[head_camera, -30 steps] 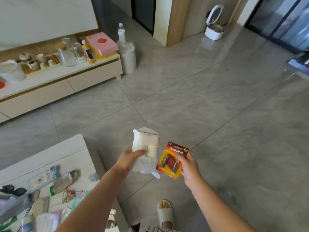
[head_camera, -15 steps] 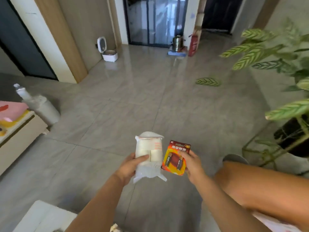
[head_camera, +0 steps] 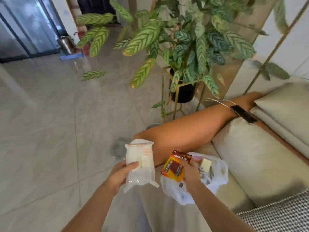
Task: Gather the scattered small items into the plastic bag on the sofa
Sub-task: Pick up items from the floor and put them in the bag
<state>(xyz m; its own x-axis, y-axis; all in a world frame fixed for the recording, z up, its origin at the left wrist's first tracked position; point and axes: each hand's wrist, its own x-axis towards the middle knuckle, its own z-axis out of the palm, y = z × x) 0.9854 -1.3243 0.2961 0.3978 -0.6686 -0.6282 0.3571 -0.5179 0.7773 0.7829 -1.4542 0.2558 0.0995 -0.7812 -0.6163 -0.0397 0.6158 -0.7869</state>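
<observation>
Left hand [head_camera: 119, 175] grips the white packet [head_camera: 140, 162] upright, thumb across its front face, the other fingers curled behind it out of sight; most of the packet stands above the thumb and a crumpled clear tail hangs below the palm. Right hand [head_camera: 190, 174] pinches the red-and-orange battery card [head_camera: 175, 165] from its right edge, fingertips [head_camera: 184, 160] on the card's upper right, so the card juts out to the left of the fingers, tilted. The card sits right over the open mouth of the plastic bag [head_camera: 217, 178], which lies on the beige sofa [head_camera: 250, 156] seat, with a pale yellow block [head_camera: 206, 164] and other small bits inside, too blurred to name. The packet is just left of the bag, over the sofa's front edge. A bare leg [head_camera: 192, 129] stretches across behind both hands, with a striped-leaf potted plant [head_camera: 184, 39] beyond it.
</observation>
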